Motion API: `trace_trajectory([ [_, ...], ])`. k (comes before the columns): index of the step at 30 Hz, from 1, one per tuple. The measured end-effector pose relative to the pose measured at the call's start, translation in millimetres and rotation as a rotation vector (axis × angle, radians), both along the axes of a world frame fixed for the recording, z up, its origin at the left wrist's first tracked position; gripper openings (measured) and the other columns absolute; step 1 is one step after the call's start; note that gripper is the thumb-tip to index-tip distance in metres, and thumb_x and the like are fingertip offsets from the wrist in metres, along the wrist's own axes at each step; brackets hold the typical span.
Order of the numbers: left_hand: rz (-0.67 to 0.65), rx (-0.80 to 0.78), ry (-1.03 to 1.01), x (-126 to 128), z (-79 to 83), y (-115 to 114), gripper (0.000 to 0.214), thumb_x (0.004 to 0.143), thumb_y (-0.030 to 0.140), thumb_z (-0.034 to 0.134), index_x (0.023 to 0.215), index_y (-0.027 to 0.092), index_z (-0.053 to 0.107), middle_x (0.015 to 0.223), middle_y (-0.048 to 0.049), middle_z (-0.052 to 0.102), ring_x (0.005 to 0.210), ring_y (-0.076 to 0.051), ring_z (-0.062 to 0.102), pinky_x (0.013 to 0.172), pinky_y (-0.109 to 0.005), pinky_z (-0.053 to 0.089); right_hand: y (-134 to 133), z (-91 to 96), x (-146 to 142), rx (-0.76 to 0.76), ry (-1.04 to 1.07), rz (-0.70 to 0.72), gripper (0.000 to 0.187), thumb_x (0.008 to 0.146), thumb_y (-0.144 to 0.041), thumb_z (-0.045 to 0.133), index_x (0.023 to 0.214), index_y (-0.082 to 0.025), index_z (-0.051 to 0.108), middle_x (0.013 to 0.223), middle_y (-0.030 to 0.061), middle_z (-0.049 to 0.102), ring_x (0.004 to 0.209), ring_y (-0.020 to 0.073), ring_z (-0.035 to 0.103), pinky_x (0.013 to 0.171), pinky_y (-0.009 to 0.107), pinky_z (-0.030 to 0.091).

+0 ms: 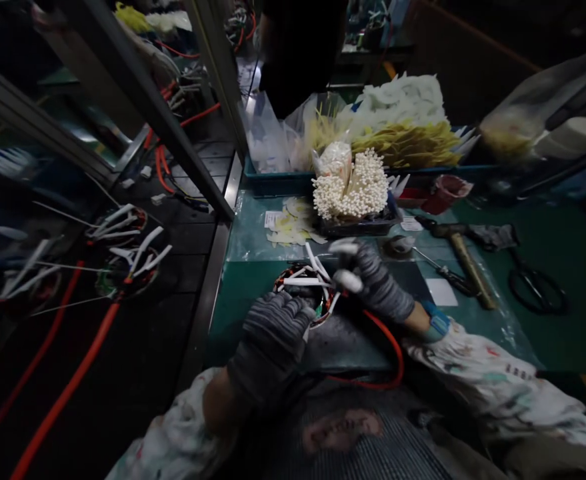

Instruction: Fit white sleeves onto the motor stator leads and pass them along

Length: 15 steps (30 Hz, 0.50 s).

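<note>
wound coil ring [300,288] lies between both gloved hands, low over green bench mat [253,320]. left hand [271,347] closed on near rim of ring, grey glove covering part of winding. right hand [380,283] half closed, fingers [363,267] pinching white sleeved leads [313,275] above ring. orange-red cable [390,347] loops below right wrist. farther along bench: hammer [473,272], screwdriver [440,272], scissors [537,291]. beyond ring: bundle of white-tipped wires [350,187] in dark tray [360,228]. similar coil rings [127,267] left of bench.

Orange cable [400,350], white wire sleeves [303,281]
</note>
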<state>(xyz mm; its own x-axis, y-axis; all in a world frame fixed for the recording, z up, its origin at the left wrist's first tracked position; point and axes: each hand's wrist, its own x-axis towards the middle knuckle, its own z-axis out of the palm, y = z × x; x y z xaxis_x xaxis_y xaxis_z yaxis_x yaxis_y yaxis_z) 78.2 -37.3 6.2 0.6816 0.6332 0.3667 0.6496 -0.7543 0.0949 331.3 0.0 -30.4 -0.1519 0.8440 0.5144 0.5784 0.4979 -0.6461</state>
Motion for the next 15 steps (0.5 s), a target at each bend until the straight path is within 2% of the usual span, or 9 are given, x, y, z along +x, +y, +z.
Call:
trace_trajectory([
  [2,-0.005,0.046,0.045,1,3.8,-5,0.008,0.094,0.021,0.072,0.101,0.020,0.076,0.100,-0.0064,0.083,0.089,-0.028,0.077,0.077,-0.043,0.063,17,9.9,20,0.195,-0.128,-0.260,0.026,0.101,-0.041,0.065,0.122,-0.027,0.068,0.124,0.0101,0.070,0.118,0.0304,0.065,0.105,0.056,0.055],
  [4,0.010,0.118,0.104,-1,3.9,-12,0.017,0.097,0.019,0.067,0.111,0.016,0.077,0.107,-0.0093,0.084,0.095,-0.028,0.078,0.081,-0.041,0.064,36,17.6,36,0.302,-0.250,-0.415,0.025,0.096,-0.045,0.073,0.113,-0.026,0.072,0.128,0.0130,0.069,0.124,0.0355,0.060,0.110,0.065,0.048],
  [7,-0.001,0.204,0.134,-8,-0.6,-21,0.032,0.097,0.007,0.054,0.122,0.012,0.075,0.114,-0.0121,0.083,0.100,-0.025,0.078,0.087,-0.038,0.064,62,18.9,50,0.358,-0.409,-0.439,0.030,0.088,-0.051,0.082,0.103,-0.026,0.074,0.143,0.0145,0.065,0.135,0.0399,0.053,0.115,0.070,0.040],
  [9,-0.020,0.210,0.106,-13,-5.2,-22,0.036,0.097,0.006,0.051,0.124,0.012,0.074,0.116,-0.0118,0.083,0.102,-0.025,0.077,0.088,-0.037,0.064,72,14.9,52,0.402,-0.458,-0.468,0.028,0.086,-0.051,0.085,0.095,-0.025,0.074,0.149,0.0133,0.064,0.138,0.0407,0.050,0.115,0.070,0.039],
  [13,-0.012,0.182,-0.059,-16,-20.9,-22,0.036,0.097,0.005,0.049,0.121,0.019,0.072,0.113,-0.0059,0.083,0.100,-0.022,0.076,0.091,-0.037,0.061,76,13.4,50,0.449,-0.434,-0.512,0.021,0.087,-0.043,0.084,0.086,-0.024,0.074,0.140,0.0155,0.068,0.130,0.0382,0.057,0.108,0.067,0.047],
  [15,0.053,0.162,-0.162,-13,-31.8,-25,0.039,0.096,0.004,0.049,0.124,0.021,0.069,0.114,-0.0045,0.083,0.106,-0.022,0.075,0.102,-0.040,0.057,66,22.7,47,0.423,-0.337,-0.439,0.016,0.088,-0.039,0.081,0.091,-0.024,0.074,0.132,0.0170,0.070,0.125,0.0356,0.063,0.105,0.062,0.053],
])
